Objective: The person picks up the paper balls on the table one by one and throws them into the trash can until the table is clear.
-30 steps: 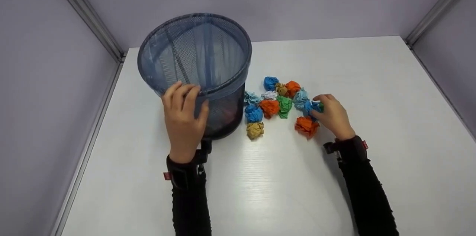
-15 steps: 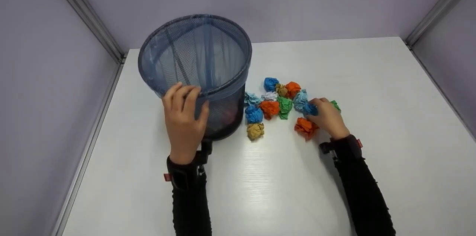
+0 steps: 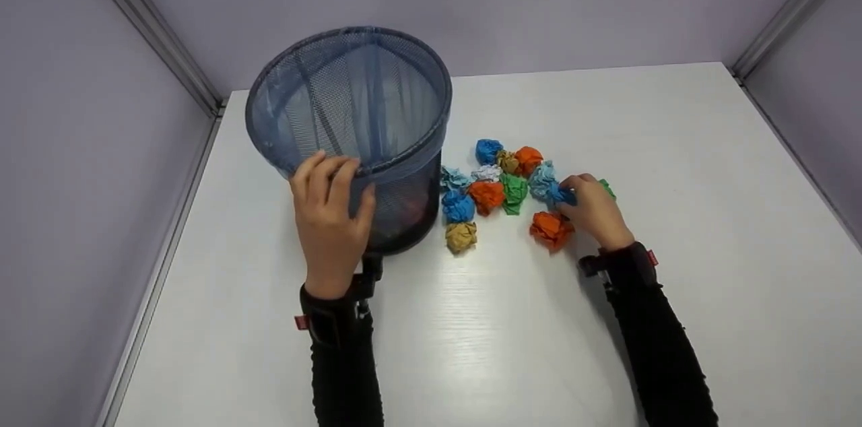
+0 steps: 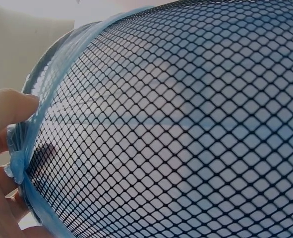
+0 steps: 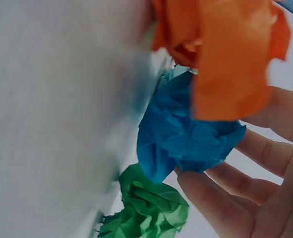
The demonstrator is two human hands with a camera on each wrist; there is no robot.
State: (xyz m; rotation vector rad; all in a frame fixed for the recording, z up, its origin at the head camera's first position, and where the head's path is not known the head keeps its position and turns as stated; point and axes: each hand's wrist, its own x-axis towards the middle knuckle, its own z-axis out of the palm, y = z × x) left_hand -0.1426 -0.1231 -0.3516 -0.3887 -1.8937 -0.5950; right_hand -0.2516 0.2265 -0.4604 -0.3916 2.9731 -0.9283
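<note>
My left hand [image 3: 328, 228] grips the near rim of a black mesh wastebasket [image 3: 407, 201] lined with a blue plastic bag. Its fingers reach over the rim and the thumb stays outside; the left wrist view shows the bag's gathered edge by the fingers. My right hand [image 3: 596, 215] holds a crumpled blue paper ball [image 5: 171, 134] between thumb and fingers, low over the table. Beside it in the right wrist view are an orange paper ball [image 5: 235, 59] and a green paper ball [image 5: 146, 206]; the hand partly hides the green one in the head view.
Several more crumpled paper balls lie between basket and right hand, among them a yellow one [image 3: 461, 237], a second green one [image 3: 514, 193] and a light blue one [image 3: 543, 180]. A pale wall [image 3: 606, 3] rises behind the white table [image 3: 505, 346].
My right hand has shifted slightly left onto the blue paper ball, uncovering the green one on its right. It has barely moved in the last half second. My left hand stays on the rim.
</note>
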